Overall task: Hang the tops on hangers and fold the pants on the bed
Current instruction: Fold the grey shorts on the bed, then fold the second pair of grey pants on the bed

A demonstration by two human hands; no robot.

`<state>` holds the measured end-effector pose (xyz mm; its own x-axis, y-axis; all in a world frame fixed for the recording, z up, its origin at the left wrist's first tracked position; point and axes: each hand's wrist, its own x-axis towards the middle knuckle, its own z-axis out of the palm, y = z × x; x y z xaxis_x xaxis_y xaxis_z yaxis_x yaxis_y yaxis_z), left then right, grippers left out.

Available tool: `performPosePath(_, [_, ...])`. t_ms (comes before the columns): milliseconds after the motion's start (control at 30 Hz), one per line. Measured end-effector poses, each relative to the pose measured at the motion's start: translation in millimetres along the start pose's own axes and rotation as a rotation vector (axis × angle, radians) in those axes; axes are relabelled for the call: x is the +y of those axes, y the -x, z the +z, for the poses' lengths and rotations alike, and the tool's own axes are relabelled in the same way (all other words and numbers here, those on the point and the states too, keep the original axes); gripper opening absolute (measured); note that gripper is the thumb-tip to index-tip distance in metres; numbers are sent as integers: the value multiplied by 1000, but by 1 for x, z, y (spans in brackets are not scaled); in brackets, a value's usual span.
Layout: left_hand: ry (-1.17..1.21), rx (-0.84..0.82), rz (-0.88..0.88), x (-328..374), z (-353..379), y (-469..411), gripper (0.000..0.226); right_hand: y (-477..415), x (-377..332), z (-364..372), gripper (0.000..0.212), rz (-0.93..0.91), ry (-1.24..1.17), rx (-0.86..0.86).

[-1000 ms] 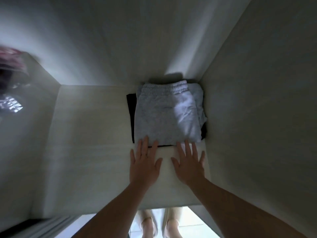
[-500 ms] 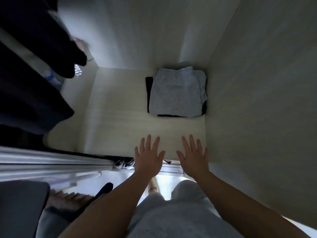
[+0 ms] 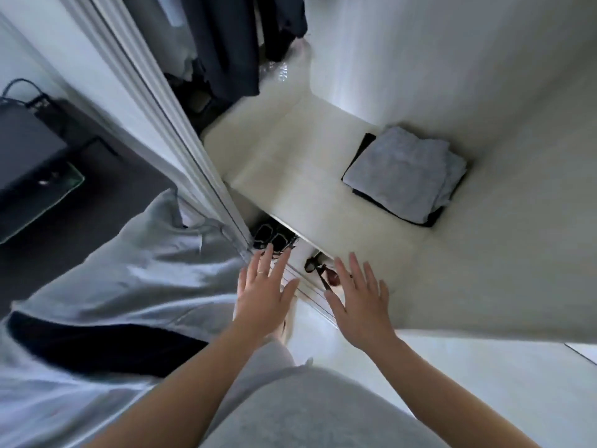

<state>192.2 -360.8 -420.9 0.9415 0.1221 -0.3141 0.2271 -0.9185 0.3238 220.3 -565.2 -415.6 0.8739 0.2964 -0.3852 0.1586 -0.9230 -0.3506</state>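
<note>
Folded grey pants [image 3: 403, 176] lie on top of a folded black garment [image 3: 433, 218] at the right back corner of a pale wardrobe shelf [image 3: 290, 176]. My left hand [image 3: 263, 292] and my right hand [image 3: 358, 300] hover in front of the shelf's front edge, fingers spread and straight, holding nothing. Both hands are well clear of the stack. Dark tops [image 3: 232, 43] hang in the wardrobe at the upper left.
A white sliding door frame [image 3: 168, 124] runs diagonally on the left. Shoes [image 3: 271, 239] sit below the shelf. A grey and black garment [image 3: 106, 302] lies at the lower left. A dark desk with a black device [image 3: 22, 147] is at far left.
Both hands have drawn back from the folded stack and out past the shelf's edge. The view has pulled away and turned left, bringing the door frame and the room into sight.
</note>
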Motion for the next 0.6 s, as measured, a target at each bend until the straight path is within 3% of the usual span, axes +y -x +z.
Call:
performPosePath(133, [21,30,-151,-10,-4,64,63,26,-20,5,80,-172,50,-16])
performPosePath(600, [137,326,-706,-92,8,294,65,121,-156,75,64,-774,134,-285])
